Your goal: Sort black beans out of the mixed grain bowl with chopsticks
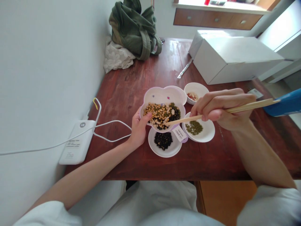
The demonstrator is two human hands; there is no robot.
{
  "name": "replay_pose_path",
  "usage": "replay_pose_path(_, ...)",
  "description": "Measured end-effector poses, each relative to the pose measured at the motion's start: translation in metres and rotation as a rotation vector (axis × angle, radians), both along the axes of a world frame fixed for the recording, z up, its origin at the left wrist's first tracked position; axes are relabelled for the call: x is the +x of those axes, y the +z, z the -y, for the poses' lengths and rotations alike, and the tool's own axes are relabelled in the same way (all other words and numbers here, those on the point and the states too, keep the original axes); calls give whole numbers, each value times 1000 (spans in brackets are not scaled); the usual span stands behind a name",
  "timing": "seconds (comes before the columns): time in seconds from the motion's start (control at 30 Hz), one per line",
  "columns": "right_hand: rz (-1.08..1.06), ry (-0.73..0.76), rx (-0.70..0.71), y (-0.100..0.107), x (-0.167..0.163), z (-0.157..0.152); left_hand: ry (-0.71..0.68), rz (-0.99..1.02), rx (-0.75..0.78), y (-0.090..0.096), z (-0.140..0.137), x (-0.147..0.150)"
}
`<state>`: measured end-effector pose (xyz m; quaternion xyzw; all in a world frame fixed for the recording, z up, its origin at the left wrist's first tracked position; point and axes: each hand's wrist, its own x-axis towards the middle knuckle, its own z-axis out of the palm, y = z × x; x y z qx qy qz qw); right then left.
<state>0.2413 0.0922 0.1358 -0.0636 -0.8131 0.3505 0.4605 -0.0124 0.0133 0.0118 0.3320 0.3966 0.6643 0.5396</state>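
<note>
In the head view, my right hand [223,106] is closed round a pair of chopsticks [249,105], and the flower-shaped bowl [160,94] lies to its left. The chopsticks' long axis runs nearly level across my front, dipping a little towards the left, so their tips end over the mix of beans [162,113] near the bowl's lower right side — whether they touch or pinch a bean I cannot tell. My left hand [139,124] is the nearer one: it grips the bowl's left rim, thumb over the edge, with the other fingers mostly hidden.

Counting, I have one flower-shaped bowl, with one printed label [180,133] at its lower right, and two sticks, seen apart only at the back end. Four white dishes stand around the bowl: one plate [169,154] of black beans [164,140] on my side, one dish [210,135] of green beans [194,127] to the right, one small bowl [197,88] of reddish and pale pieces [192,95] beyond it, and one dish [178,91] half covered behind, contents hidden. The beans themselves are too many to count — and whether the flower-shaped bowl is lifted or rests on its neighbours, I cannot tell.
</note>
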Motion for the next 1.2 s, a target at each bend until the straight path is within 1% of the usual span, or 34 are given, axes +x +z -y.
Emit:
replay_pose_path(0.13,52,28,25,-1,-1,0,7,-27,6,1,0,0)
replay_pose_path(0.23,34,84,42,-1,-5,0,12,-46,-3,1,0,-1)
replay_pose_path(0.3,16,92,45,1,-5,1,6,-45,-2,1,0,-1)
replay_pose_path(0.37,-9,48,43,4,-1,1,1,-41,2,0,0,-2)
replay_pose_path(0.47,-62,-79,39,11,11,-2,3,-53,0,-2,0,-2)
replay_pose_path(0.57,-40,-190,75,17,24,-6,5,-67,3,-3,1,-3)
replay_pose_path(0.67,26,-193,105,18,31,-9,10,-70,8,-3,1,-4)
replay_pose_path(0.8,131,-191,62,18,28,-3,19,-59,20,-3,-1,-5)
replay_pose_path(0.87,125,-189,63,17,23,1,14,-61,19,-3,-1,-5)
replay_pose_path(1.03,82,-101,78,17,14,5,27,-73,21,-4,-2,-4)
replay_pose_path(1.1,70,-129,83,17,16,3,28,-69,18,-5,-2,-4)
replay_pose_path(1.2,14,-243,86,18,23,-1,16,-54,18,-6,-2,-5)
